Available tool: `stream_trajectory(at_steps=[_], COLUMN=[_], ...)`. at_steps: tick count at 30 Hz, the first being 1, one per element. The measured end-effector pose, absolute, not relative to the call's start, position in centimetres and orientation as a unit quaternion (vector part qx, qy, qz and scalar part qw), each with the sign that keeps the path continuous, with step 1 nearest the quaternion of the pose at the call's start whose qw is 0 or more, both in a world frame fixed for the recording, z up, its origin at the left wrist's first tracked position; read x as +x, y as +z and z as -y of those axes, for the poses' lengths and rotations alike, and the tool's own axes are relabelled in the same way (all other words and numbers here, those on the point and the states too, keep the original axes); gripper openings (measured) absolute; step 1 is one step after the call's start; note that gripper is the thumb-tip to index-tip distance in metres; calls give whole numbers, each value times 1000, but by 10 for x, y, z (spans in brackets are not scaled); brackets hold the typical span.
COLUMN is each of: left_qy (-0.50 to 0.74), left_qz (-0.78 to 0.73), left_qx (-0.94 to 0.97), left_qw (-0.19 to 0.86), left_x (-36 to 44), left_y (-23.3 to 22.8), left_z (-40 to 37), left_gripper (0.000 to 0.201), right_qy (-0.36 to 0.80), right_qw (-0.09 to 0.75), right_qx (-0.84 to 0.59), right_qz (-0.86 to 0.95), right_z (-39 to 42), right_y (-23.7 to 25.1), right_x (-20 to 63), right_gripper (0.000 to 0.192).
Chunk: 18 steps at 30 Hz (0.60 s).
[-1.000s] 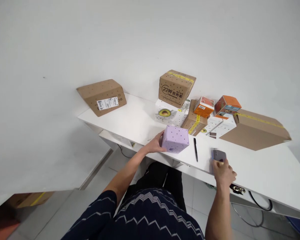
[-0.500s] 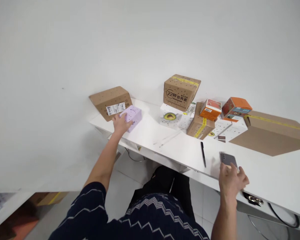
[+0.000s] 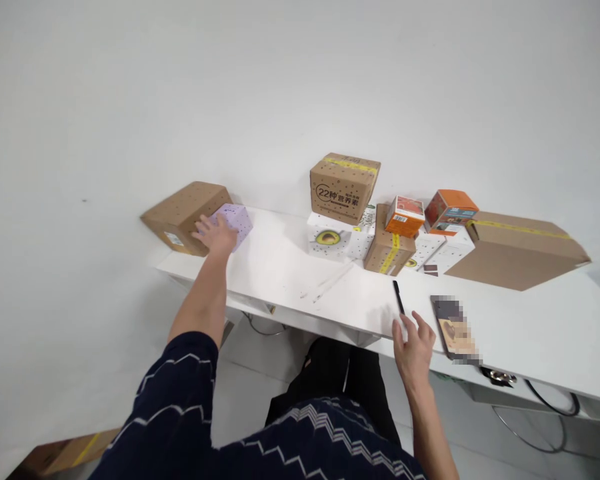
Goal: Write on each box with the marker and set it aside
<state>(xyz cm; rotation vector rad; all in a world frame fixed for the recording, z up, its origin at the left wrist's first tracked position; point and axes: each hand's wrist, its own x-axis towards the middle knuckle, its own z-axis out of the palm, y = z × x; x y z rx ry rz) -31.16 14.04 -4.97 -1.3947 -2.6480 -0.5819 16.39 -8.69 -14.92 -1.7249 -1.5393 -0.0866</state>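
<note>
My left hand (image 3: pixel 219 235) is spread across a small lavender box (image 3: pixel 240 217), thumb on its near right side and fingers reaching over to its left. The lavender box stands against a brown cardboard box (image 3: pixel 183 207) at the table's left end. Parts of both boxes are hidden by my hand. At the front edge my right hand (image 3: pixel 414 347) is open with its fingers apart, holding nothing I can see. Its fingertips are over the lower end of a black pen (image 3: pixel 398 295). Right of that hand lies a phone (image 3: pixel 450 327), partly blurred by pixelation.
A brown carton (image 3: pixel 343 193) rests on a white avocado-print box (image 3: pixel 325 240). Beside them are a taped brown box (image 3: pixel 387 250), an orange box (image 3: pixel 405 217) on top of it, another orange box (image 3: pixel 450 210) and a long cardboard box (image 3: pixel 520 257). Cables hang below the table.
My right hand has left the phone and moved left to the pen. With my left hand on it, the lavender box has shifted left against the cardboard box, which has turned.
</note>
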Motion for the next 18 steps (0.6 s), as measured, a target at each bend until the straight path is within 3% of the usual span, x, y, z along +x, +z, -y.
stream_trajectory(at_steps=[3,7,11,14,18], left_qy=[-289,-467,-572,-604,-657], left_qz=[787,620,492,461,460], left_qx=[-544,-591,-538,-506,-482], left_qw=[25,-218,-376,-409,-353], left_x=[-261,-179,-120,-99,-90], left_y=[-37,-8,24,36,38], left_z=[-161,-193,-214,-215,-182], left_gripper=[75,71,66,59,44], right_qy=[21,128,225,296,336], right_qw=[443,496,535,534,568], right_qx=[-658,-582,-520,-488,-414], right_qz=[608,632,627,623,627], right_z=[76,21,-63,-108,-103], right_y=[-138,-90,-34,-9,-4], right_x=[152,130,107,93,85], right_gripper=[37,43,69,80,72])
